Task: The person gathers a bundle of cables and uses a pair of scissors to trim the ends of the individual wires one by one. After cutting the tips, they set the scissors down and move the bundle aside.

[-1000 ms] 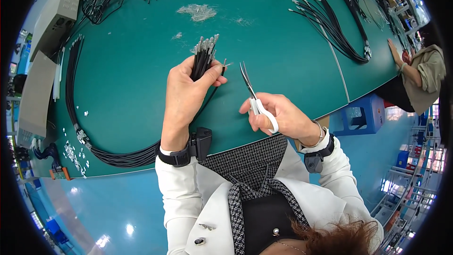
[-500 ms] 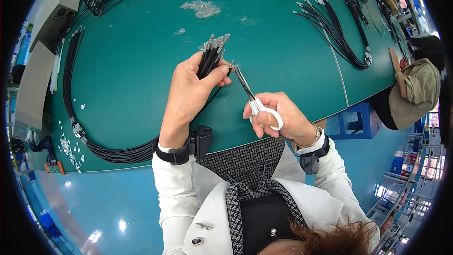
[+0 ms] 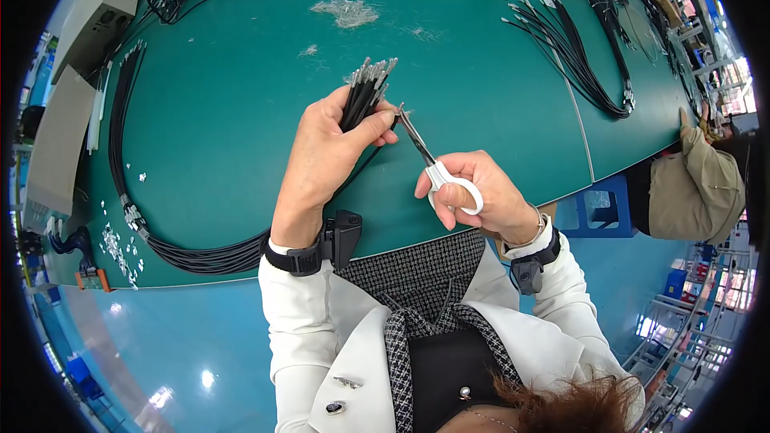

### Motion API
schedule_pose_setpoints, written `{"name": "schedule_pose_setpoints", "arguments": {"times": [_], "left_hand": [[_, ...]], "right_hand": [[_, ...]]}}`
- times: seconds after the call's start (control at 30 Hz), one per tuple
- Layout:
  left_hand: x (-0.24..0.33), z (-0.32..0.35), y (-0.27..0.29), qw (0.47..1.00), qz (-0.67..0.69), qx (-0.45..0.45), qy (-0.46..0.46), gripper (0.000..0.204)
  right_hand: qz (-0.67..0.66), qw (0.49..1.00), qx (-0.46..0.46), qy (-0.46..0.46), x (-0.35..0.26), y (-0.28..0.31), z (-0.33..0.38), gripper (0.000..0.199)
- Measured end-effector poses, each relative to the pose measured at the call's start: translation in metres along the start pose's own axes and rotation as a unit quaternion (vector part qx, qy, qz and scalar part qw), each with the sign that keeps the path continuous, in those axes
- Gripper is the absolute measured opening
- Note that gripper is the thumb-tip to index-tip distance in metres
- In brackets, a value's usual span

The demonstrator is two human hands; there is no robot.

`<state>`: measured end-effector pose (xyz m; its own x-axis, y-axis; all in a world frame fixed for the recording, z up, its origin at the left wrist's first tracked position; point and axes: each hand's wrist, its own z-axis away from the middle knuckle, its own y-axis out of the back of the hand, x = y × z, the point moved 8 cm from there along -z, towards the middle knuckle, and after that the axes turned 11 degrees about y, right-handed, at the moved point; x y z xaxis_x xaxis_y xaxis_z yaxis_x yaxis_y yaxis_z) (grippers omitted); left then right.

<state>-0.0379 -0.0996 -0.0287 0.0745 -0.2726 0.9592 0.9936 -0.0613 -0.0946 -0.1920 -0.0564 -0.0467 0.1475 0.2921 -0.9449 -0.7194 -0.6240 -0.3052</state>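
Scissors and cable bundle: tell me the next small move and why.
Probably close the scissors on the single strand sticking out by the thumb. The left hand grips the bundle of black cables upright, the right hand has the blade tips at that strand, and they look only slightly parted.

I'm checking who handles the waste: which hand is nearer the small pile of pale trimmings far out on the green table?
The left hand, gripping the black wire bundle, lies almost below the pile of trimmings. The right hand, holding scissors, is lower and further right.
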Motion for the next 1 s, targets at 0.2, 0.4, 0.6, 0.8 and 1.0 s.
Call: {"name": "schedule_pose_setpoints", "arguments": {"times": [0.2,0.4,0.6,0.8,1.0], "left_hand": [[0.001,0.001,-0.001,1.000,0.006,-0.008,0.001,0.015],[0.001,0.001,-0.001,1.000,0.007,-0.010,0.006,0.015],[-0.002,0.000,0.000,1.000,0.009,-0.009,0.010,0.016],[0.001,-0.001,0.000,1.000,0.023,-0.013,0.008,0.016],[-0.002,-0.003,0.001,1.000,0.012,0.000,0.007,0.017]], "right_hand": [[-0.018,1.000,-0.004,0.005,0.000,-0.001,0.001,0.044],[-0.019,1.000,-0.001,0.000,0.000,-0.002,0.002,0.044],[0.013,1.000,0.006,-0.002,0.000,0.000,0.000,0.041],[0.036,0.999,0.031,0.001,-0.003,0.005,0.000,0.040],[0.026,0.999,0.036,0.032,-0.006,0.011,0.005,0.044]]}}
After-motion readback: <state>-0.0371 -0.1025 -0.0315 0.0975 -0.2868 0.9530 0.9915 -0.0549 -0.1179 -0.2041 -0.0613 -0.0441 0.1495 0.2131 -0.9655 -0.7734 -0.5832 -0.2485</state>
